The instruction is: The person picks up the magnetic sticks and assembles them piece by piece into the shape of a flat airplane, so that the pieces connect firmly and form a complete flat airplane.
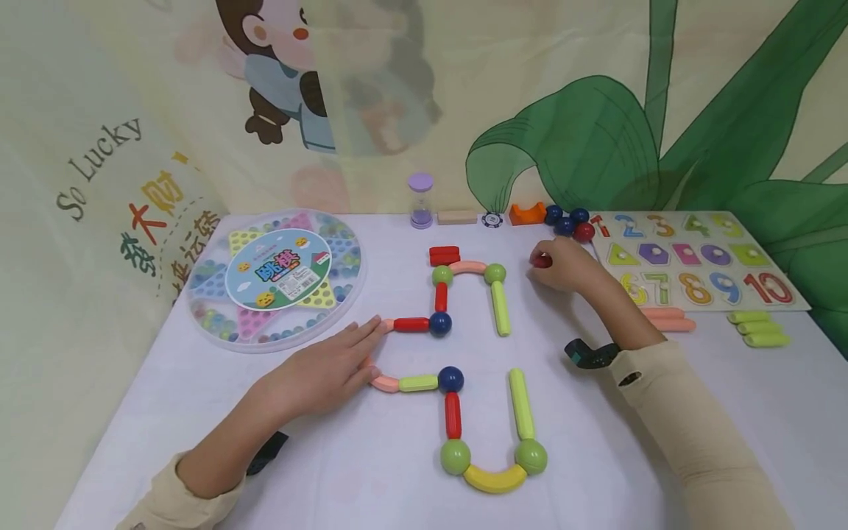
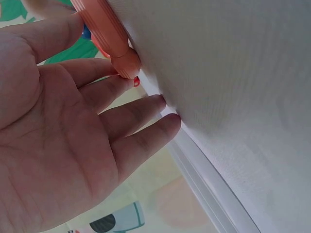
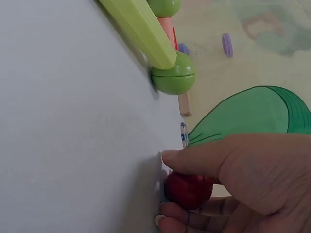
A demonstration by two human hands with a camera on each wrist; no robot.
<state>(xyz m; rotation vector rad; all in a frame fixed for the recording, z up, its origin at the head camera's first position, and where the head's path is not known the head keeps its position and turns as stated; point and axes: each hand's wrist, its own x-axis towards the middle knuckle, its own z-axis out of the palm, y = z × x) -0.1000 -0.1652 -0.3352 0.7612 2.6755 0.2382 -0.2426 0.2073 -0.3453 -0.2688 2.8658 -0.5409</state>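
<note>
My right hand (image 1: 563, 263) pinches a red ball (image 3: 188, 190) between thumb and fingers, close over the table right of the stick-and-ball outline. My left hand (image 1: 321, 375) lies with straight fingers over the outline's left end, touching a pink curved stick (image 2: 104, 31) and partly hiding it. From there a red stick (image 1: 411, 324) leads to a blue ball (image 1: 440, 324), and a light green stick (image 1: 419, 383) to another blue ball (image 1: 451, 379). Further red sticks and green balls continue both branches. A yellow curved stick (image 1: 495, 479) joins two green balls at the near end.
A round marble board game (image 1: 351, 294) lies at left. Along the back stand an hourglass (image 1: 420, 200), a wooden block (image 1: 457, 217), an orange piece (image 1: 527, 214) and several balls (image 1: 564, 225). At right lie a number puzzle (image 1: 718, 258), pink sticks (image 1: 669, 324) and green sticks (image 1: 767, 340).
</note>
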